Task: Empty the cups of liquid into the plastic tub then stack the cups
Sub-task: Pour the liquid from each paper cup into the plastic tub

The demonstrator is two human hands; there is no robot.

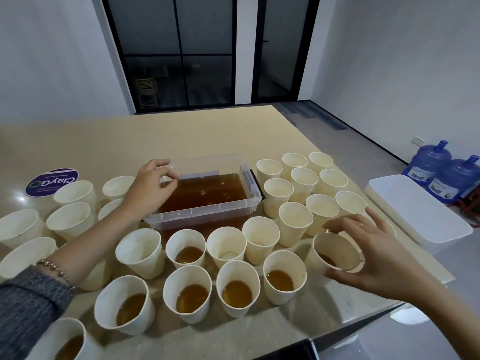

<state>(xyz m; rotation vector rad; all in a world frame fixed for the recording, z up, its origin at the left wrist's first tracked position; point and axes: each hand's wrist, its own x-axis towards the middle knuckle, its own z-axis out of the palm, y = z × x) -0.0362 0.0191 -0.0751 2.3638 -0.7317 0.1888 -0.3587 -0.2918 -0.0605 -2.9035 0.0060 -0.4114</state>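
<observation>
I judge emptying in hand: right hand (374, 253) fingers spread apart around a tilted cup (335, 253) of brown liquid near the tabletop's (207, 131) right edge, left hand (153, 188) fingers pinching the tub (207, 214) rim; next, a firm grip and a level carry to the tub.

In front of me, a beige rectangular tabletop (202, 131) carries a round purple sticker (52, 181) printed "ClayGo" at far left. A white rectangular plastic lid (420, 206) lies off its right edge. Two blue plastic water jugs (446, 172) stand on the grey floor behind it. Black-framed glass doors (181, 50) fill the far wall.
</observation>
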